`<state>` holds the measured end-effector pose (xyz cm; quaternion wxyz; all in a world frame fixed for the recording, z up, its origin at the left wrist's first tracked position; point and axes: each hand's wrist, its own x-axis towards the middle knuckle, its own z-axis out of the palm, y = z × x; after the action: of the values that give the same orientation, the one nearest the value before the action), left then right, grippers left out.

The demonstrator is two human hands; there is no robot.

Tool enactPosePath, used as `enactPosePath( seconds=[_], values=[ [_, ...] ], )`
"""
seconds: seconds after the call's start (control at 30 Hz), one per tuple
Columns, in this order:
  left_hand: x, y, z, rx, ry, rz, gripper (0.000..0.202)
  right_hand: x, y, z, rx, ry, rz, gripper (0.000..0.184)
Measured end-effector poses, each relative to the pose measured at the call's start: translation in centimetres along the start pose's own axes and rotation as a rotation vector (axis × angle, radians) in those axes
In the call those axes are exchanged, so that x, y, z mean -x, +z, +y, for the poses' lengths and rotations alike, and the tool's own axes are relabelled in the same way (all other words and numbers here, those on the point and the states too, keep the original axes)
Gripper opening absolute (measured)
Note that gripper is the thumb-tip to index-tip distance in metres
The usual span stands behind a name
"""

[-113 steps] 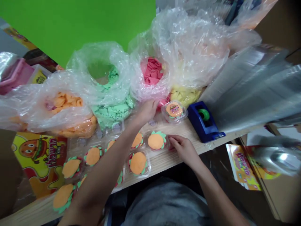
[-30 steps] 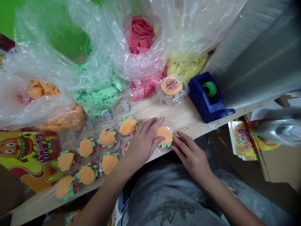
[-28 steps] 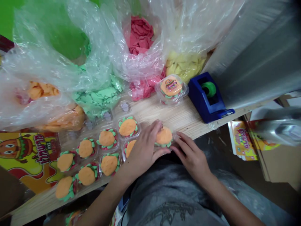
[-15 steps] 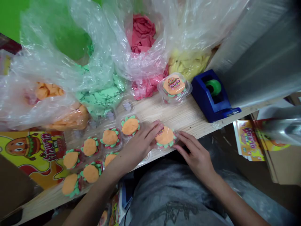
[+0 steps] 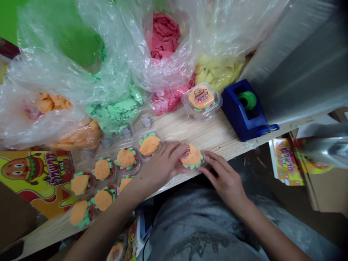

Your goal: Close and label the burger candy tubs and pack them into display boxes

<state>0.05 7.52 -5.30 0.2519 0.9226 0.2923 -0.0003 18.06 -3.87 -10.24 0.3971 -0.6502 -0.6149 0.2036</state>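
Fingers of the right hand (image 5: 225, 177) pinch the right edge of a clear pack (image 5: 194, 156) between thumb and forefinger. Those of the left hand (image 5: 164, 159) lie together against its left side; the left thumb is hidden, so we cannot tell whether they grip. The pack, holding a burger-like stack, thus sits between both sets of fingertips at the table edge.

We judge the step in hand to be closing the pack, its lid appearing to be over the stack. In our view, the next move calls for even pressure along the rim.

On writing, we note purple lettering on the lid, partly covered by the left fingers and unreadable. Beyond the right fingertips, a closed pack (image 5: 201, 97) bears a burger figure above similar lettering. Far left of the left fingers, a yellow printed box (image 5: 32, 172) shows a smiling burger and large purple characters, apparently non-Latin. We find no legible brand on the blue tape dispenser (image 5: 240, 108), beyond the right fingers.
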Motion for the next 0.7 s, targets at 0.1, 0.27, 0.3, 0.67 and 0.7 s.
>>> enactPosePath(
  seconds=[0.1, 0.27, 0.3, 0.67, 0.7],
  values=[
    [1.0, 0.0, 0.3, -0.040, -0.011, -0.040, 0.067, 0.1, 0.2, -0.1, -0.008, -0.019, 0.011, 0.037],
    [1.9, 0.9, 0.7, -0.150, -0.003, -0.025, 0.071, 0.4, 0.4, 0.2, -0.094, 0.017, 0.006, 0.026],
    [2.0, 1.1, 0.9, -0.179, 0.006, -0.008, 0.069, 0.5, 0.3, 0.2, -0.135, 0.046, -0.001, 0.024],
    [2.0, 2.3, 2.1, -0.411, -0.018, 0.053, 0.067, -0.8, -1.4, -1.1, -0.646, 0.614, -0.083, 0.021],
    [1.9, 2.3, 2.2, -0.399, -0.018, 0.056, 0.068, -0.9, -1.4, -1.0, -0.687, 0.659, -0.101, 0.021]
  ],
)
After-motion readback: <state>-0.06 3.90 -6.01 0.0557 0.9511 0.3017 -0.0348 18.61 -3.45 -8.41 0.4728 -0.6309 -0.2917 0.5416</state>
